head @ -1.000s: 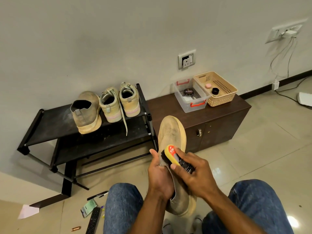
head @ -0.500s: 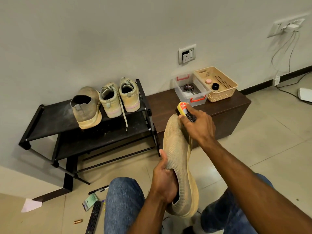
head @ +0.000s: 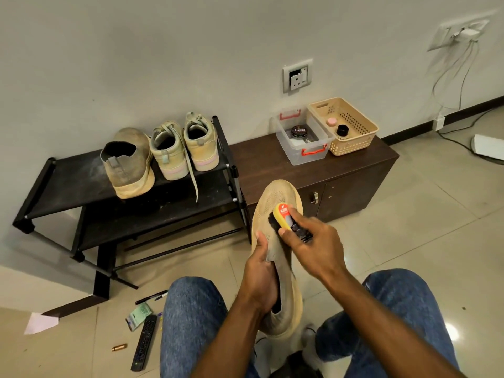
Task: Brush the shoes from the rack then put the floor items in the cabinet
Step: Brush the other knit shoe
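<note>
While hands (head: 286,257) grip shoe (head: 275,203), brush (head: 286,218) mid-upper

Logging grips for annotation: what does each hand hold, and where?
Left hand grips the tan shoe at its collar; right hand grips the brush by its back.

Four shoes (head: 275,214) (one brush (head: 289,221))

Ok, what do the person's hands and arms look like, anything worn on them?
Both the left hand and the right hand are bare: no gloves, rings, watch or bands show. The forearms are uncovered as far as the frame reaches, with no sleeve in view. Below them, the legs wear blue jeans.
</note>
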